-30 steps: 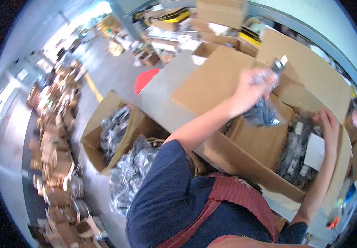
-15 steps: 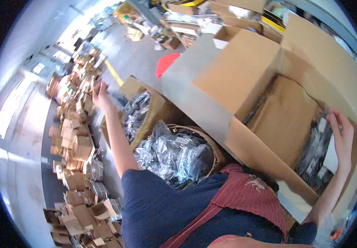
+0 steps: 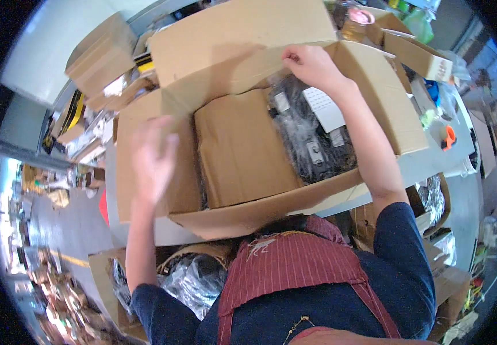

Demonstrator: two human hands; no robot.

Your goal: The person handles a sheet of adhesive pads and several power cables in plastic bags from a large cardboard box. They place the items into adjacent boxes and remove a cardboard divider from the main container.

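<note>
A large open cardboard box (image 3: 265,208) stands on the table in front of me. Inside, a brown cardboard sheet (image 3: 242,149) covers the left and middle. Along its right side lie dark items in clear plastic bags (image 3: 300,135) with small white labels, and a white printed sheet (image 3: 324,109) rests on them. My right hand (image 3: 313,66) is over the box's far side with its fingers curled together; whatever they may hold is hidden. Blurred by motion, my left hand (image 3: 155,158) is raised over the left flap (image 3: 182,184), thumb apart from the fingers, with nothing visible in it.
The grey table (image 3: 455,144) carries an orange tape-cutter-like tool (image 3: 448,138) at the right. Below the table's near edge, a basket (image 3: 199,273) holds plastic-wrapped items. More cartons (image 3: 102,54) stand behind, and heaped cardboard (image 3: 58,299) lies on the floor at left.
My view has swung so that the box is now in front of me. My left hand has come from the floor side to over the box's left flap. My right hand remains by the bagged items.
</note>
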